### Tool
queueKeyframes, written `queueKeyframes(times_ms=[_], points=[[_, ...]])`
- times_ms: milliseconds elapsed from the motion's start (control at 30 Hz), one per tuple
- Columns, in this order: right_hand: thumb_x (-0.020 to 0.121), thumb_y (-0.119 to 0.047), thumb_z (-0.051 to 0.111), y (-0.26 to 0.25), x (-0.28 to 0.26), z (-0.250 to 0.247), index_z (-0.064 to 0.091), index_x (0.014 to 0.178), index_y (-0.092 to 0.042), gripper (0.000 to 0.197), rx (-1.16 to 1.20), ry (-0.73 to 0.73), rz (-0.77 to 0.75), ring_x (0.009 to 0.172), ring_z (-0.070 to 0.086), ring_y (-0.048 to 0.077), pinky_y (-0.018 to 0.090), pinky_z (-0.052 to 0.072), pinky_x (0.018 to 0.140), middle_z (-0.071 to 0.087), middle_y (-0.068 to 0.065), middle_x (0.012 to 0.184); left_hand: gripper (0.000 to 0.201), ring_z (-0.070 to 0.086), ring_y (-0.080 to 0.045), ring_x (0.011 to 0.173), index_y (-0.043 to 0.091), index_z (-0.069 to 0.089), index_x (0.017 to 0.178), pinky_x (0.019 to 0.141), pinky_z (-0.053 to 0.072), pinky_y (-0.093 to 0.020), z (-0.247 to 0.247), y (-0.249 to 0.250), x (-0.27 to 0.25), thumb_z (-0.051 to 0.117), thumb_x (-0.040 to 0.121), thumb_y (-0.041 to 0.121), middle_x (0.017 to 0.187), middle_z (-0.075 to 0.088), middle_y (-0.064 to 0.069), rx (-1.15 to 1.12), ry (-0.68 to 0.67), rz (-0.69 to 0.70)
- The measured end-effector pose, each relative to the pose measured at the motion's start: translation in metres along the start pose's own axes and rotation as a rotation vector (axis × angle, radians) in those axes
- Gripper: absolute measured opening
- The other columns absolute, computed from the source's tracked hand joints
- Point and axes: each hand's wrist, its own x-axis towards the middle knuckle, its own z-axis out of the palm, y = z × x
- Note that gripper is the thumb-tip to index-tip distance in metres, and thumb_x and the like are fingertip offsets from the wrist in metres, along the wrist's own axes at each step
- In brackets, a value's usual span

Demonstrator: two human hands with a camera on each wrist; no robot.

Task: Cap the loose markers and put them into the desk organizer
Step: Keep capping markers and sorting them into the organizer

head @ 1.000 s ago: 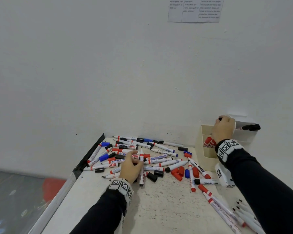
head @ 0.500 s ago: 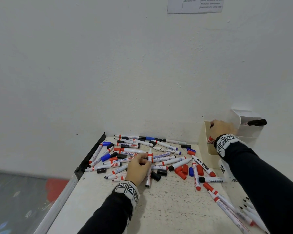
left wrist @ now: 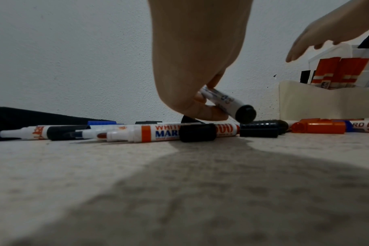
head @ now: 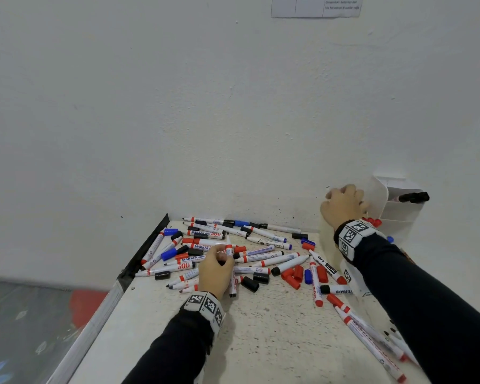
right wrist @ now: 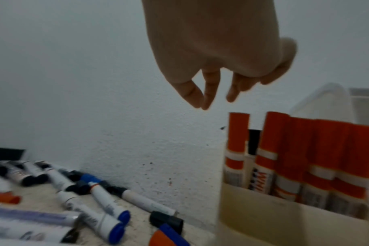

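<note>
Many uncapped and capped whiteboard markers (head: pixel 261 245) lie in a heap on the white table (head: pixel 261 342). My left hand (head: pixel 222 254) pinches a white marker with a red band (head: pixel 229 249), its tip pointing away from me. Seen from the left wrist, that marker (left wrist: pixel 225 101) is tilted, its black end off the table. My right hand (head: pixel 341 194) hovers empty over the cream desk organizer (head: pixel 326 239), fingers hanging loose. The right wrist view shows its fingertips (right wrist: pixel 206 99) just above the red-capped markers (right wrist: pixel 295 149) standing in the organizer (right wrist: pixel 263 219).
Loose red, blue and black caps (head: pixel 293 275) lie right of my left hand, and a black cap (head: pixel 250 284) is close to it. A black marker (head: pixel 413 197) pokes out of the organizer's back compartment. More markers (head: pixel 372 336) lie at the front right. A black strip (head: pixel 144 253) edges the table's left side.
My right hand has come out of the organizer and risen above its left side, empty. My left hand stays on the red-banded marker in the heap.
</note>
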Motion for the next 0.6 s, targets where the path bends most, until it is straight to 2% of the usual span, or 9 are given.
queueKeyframes(times_ms=[67,133,200,267,333,400,433,500,600], points=[[0.089,-0.017,0.048,-0.009,-0.009,0.001,0.062,0.101,-0.011,0.019,0.113,0.001,-0.140,0.102,0.049,0.025,0.035,0.040,0.087,0.056,0.010,0.113,0.037,0.053,-0.005,0.071,0.010,0.048,0.129,0.063,0.043,-0.013,0.000,-0.001,0.000,0.053,0.092,0.014,0.081,0.053,0.011,0.010,0.007,0.005],[0.092,-0.015,0.046,-0.020,-0.020,0.005,0.061,0.100,-0.011,0.018,0.202,-0.154,-0.209,0.089,0.055,0.019,0.028,0.044,0.077,0.063,0.008,0.104,0.037,0.053,-0.006,0.071,0.011,0.047,0.129,0.064,0.044,-0.014,0.000,-0.001,0.001,0.052,0.093,0.014,0.082,0.052,0.011,0.015,0.019,0.009],[0.093,-0.014,0.047,-0.031,-0.031,0.011,0.062,0.102,-0.010,0.018,0.209,-0.349,-0.240,0.087,0.054,0.016,0.025,0.046,0.076,0.063,0.006,0.105,0.036,0.051,-0.006,0.069,0.011,0.046,0.129,0.061,0.042,-0.013,0.000,-0.001,0.001,0.051,0.093,0.014,0.080,0.051,0.009,0.014,0.032,0.012],[0.092,-0.014,0.051,-0.039,-0.044,0.017,0.063,0.107,-0.007,0.020,0.111,-0.588,-0.246,0.082,0.054,0.015,0.022,0.047,0.072,0.064,0.007,0.106,0.036,0.050,-0.007,0.068,0.011,0.045,0.129,0.059,0.041,-0.013,0.000,-0.001,0.001,0.051,0.093,0.014,0.079,0.050,0.007,0.007,0.041,0.012],[0.089,-0.012,0.055,-0.040,-0.056,0.020,0.064,0.110,-0.005,0.024,-0.098,-0.766,-0.256,0.083,0.058,0.017,0.026,0.051,0.076,0.065,0.008,0.109,0.036,0.050,-0.008,0.068,0.011,0.045,0.129,0.059,0.041,-0.014,0.000,-0.001,0.001,0.051,0.093,0.014,0.080,0.050,0.007,0.001,0.044,0.012],[0.085,-0.014,0.061,-0.036,-0.064,0.024,0.064,0.113,-0.007,0.028,-0.232,-0.834,-0.267,0.084,0.061,0.017,0.028,0.053,0.079,0.066,0.008,0.112,0.037,0.050,-0.008,0.069,0.011,0.045,0.129,0.060,0.041,-0.014,0.001,-0.001,0.002,0.051,0.093,0.014,0.080,0.050,0.008,0.002,0.044,0.009],[0.084,-0.015,0.063,-0.033,-0.067,0.027,0.063,0.113,-0.007,0.030,-0.235,-0.855,-0.268,0.076,0.059,0.015,0.026,0.052,0.072,0.066,0.007,0.110,0.037,0.051,-0.009,0.070,0.010,0.045,0.129,0.060,0.042,-0.014,0.001,-0.001,0.002,0.051,0.093,0.014,0.080,0.049,0.008,0.001,0.044,0.005],[0.083,-0.016,0.067,-0.027,-0.070,0.033,0.062,0.109,-0.010,0.027,-0.174,-0.877,-0.266,0.061,0.049,0.009,0.019,0.045,0.060,0.062,0.003,0.094,0.037,0.051,-0.010,0.071,0.010,0.044,0.129,0.061,0.043,-0.015,0.001,-0.001,0.003,0.051,0.093,0.013,0.080,0.049,0.008,0.000,0.044,-0.003],[0.082,-0.008,0.067,-0.022,-0.071,0.039,0.061,0.104,-0.016,0.025,-0.041,-0.853,-0.231,0.064,0.051,0.009,0.017,0.045,0.055,0.057,0.000,0.088,0.038,0.051,-0.010,0.072,0.009,0.045,0.129,0.062,0.042,-0.014,0.001,-0.002,0.003,0.052,0.092,0.013,0.079,0.050,0.007,0.006,0.045,-0.011]])
